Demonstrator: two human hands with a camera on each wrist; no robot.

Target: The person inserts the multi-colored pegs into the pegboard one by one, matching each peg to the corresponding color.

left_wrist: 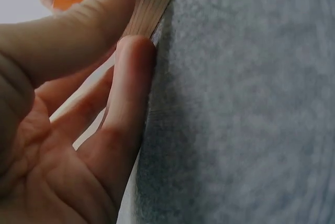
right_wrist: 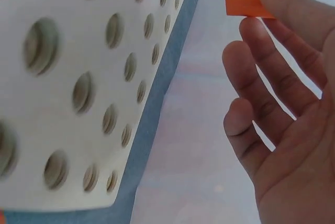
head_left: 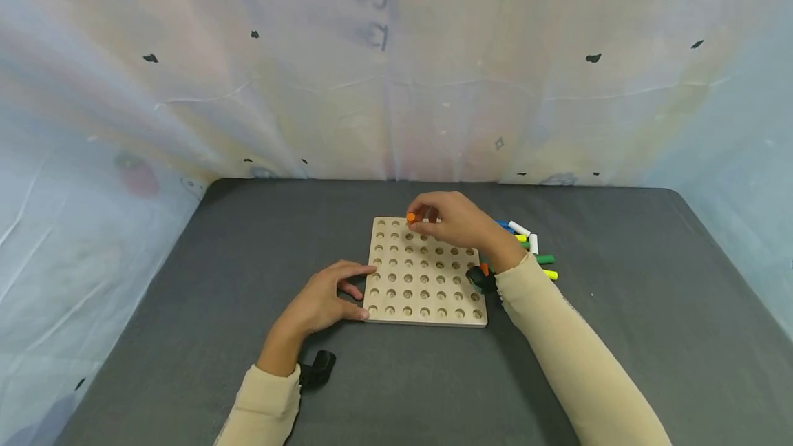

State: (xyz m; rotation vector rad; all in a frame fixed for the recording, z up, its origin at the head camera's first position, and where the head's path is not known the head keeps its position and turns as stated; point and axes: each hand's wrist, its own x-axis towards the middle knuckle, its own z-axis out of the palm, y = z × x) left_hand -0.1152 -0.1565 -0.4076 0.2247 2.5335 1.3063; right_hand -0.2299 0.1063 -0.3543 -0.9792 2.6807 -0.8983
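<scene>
A pale wooden pegboard (head_left: 416,270) with rows of round holes lies on the grey table. My left hand (head_left: 325,296) rests at its left side, thumb at the near corner and a finger along the edge. The left wrist view shows the thumb and fingers close up against the board's layered edge (left_wrist: 149,4). Above the far part of the board, my right hand (head_left: 455,220) pinches an orange peg (right_wrist: 243,4) between thumb and fingers. The peg's free end sticks out past the fingertips, apart from the board, and the other fingers are loosely bent.
To the right of the board lie several loose pegs, among them a white peg (head_left: 533,243), a green peg (head_left: 545,259) and a yellow peg (head_left: 551,274), partly hidden by my right arm. A printed curtain (head_left: 446,115) hangs behind the table (head_left: 272,226).
</scene>
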